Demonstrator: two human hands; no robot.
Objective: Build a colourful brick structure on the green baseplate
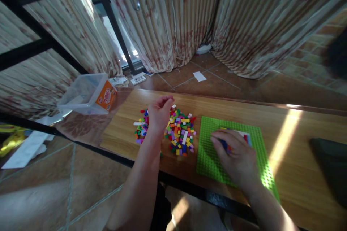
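Observation:
A heap of small coloured bricks (179, 133) lies on the wooden table (292, 140). My left hand (159, 112) hovers over the heap's left side, fingers curled together in a pinch; what it holds, if anything, is too small to see. A green studded baseplate (208, 158) lies to the right of the heap. My right hand (237, 155) rests on the baseplate, fingers pressed down on a low row of coloured bricks (245, 136) built on it.
A clear plastic bin (81, 94) with an orange label stands left of the table. A dark flat object (330, 162) lies at the table's right end. Striped curtains hang behind; papers lie on the tiled floor.

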